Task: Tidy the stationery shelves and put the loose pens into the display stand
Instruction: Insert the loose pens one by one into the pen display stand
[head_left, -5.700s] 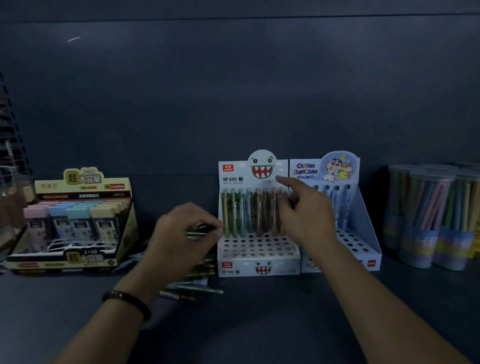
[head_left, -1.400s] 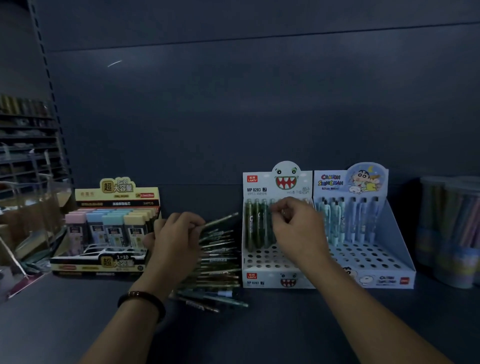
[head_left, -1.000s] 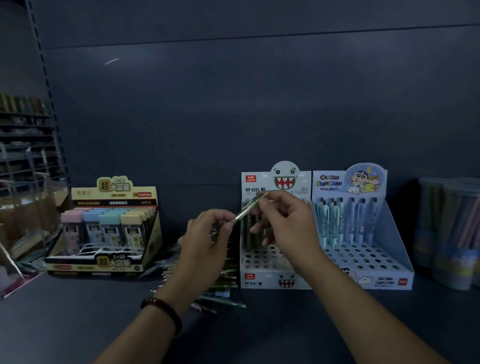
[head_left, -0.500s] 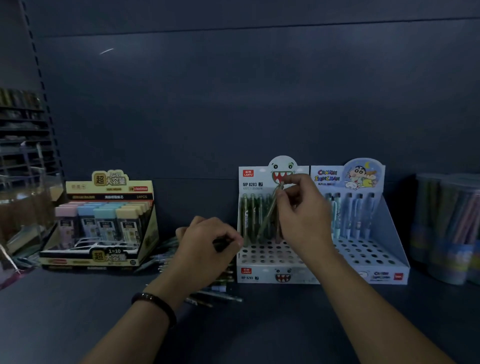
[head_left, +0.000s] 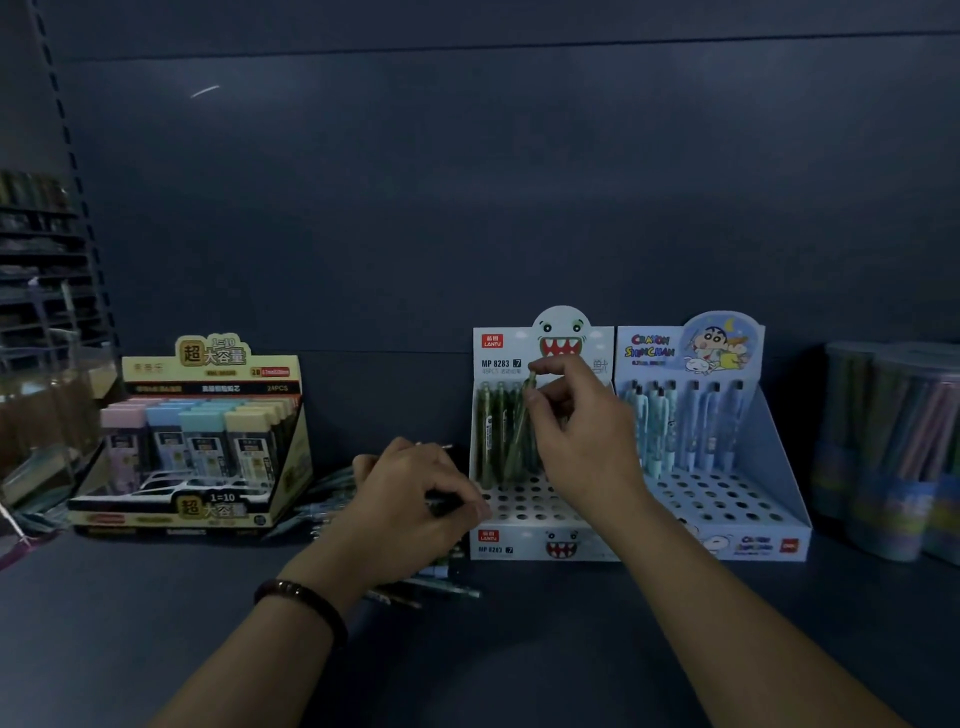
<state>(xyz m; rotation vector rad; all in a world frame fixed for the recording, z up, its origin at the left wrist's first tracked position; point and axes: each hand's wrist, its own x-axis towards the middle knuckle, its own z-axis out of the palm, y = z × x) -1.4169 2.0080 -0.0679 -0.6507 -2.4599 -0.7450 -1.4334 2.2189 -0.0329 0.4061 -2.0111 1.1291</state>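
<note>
The right hand (head_left: 582, 441) pinches a pen (head_left: 521, 426) over the stand (head_left: 524, 543) holding green pens (head_left: 487, 431); the left hand (head_left: 410, 499) grips another pen (head_left: 442, 505).

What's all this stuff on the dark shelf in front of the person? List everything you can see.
white monster-face cardboard display stand: one, white, shelf centre
green pens: several, standing in its back row, left side
tilted green pen: one, over the white stand
blue cartoon cardboard display stand: one, right beside the white one
pale blue pens: several, in its back row
yellow cardboard box of pastel cases: one, shelf left
loose pens: a pile, greenish, between yellow box and white stand
clear tubs of coloured pencils: at least two, far right
dark shelf: one, under everything
beaded bracelet: one, dark, left wrist
left hand: grips some loose pens
right hand: pinches the tilted green pen
</note>
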